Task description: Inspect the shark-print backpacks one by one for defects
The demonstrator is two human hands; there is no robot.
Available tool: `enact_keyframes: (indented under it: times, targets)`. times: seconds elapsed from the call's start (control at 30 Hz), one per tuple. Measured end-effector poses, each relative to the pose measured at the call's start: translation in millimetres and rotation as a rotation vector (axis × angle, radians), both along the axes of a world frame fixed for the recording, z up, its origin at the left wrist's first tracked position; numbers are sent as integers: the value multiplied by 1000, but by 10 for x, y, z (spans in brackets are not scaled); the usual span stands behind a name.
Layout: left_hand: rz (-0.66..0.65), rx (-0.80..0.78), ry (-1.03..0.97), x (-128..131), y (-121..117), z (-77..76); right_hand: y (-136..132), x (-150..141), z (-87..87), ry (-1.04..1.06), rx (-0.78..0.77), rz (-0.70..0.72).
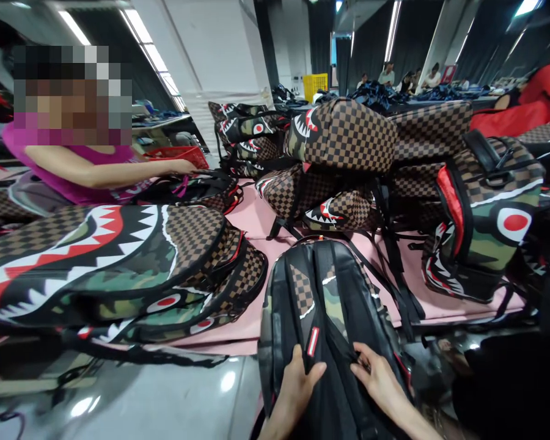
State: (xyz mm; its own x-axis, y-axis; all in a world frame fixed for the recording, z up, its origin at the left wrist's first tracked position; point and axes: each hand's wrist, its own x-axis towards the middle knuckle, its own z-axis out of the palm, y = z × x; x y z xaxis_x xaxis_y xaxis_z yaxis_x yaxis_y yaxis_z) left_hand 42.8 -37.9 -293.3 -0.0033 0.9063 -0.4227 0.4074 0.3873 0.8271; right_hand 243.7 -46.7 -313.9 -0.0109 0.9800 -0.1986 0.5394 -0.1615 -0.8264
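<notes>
A black backpack (275, 305) with checkered and camouflage panels lies back side up in front of me, partly over the pink table's near edge. My left hand (296, 385) grips its left shoulder strap (302, 299), just below a small red-and-white label (313, 342); the thumb points right and some fingers are hidden. On the other side, my right hand (378, 376) pinches the inner edge of the right strap (343, 324) between thumb and fingers. The lower end of the backpack runs out of view between my forearms.
Shark-mouth backpacks (197, 244) lie on the pink table (247, 214) at left, with more stacked (348, 134) behind. Another backpack (499, 208) stands at right, its red-lined opening showing. Across the table, a person in a magenta top (68, 174) handles a black bag (187, 189).
</notes>
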Motion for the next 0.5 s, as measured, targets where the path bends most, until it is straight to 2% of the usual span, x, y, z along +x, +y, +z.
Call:
enact_keyframes:
  times: [0.1, 0.17, 0.3, 0.37, 0.4, 0.43, 0.5]
  targets:
    - [-74, 42, -46, -40, -3, 34, 19, 28, -11, -36, -62, 28]
    - [-133, 15, 24, -29, 4, 131, 40, 41, 52, -51, -103, 46]
    - [-323, -136, 555, -18, 62, 474, 110, 130, 209, -32, -128, 133]
    - [-399, -143, 694, -139, 162, 629, 238, 285, 269, 3, -106, 133]
    - [-379, -107, 681, -243, 237, 675, 344, 395, 284, 24, -84, 111]
    - [-303, -44, 629, -371, 327, 693, 480, 517, 283, 42, -53, 67]
    - [-2, 122, 421, -653, 540, 642, 823, 754, 241, 57, 39, -50]
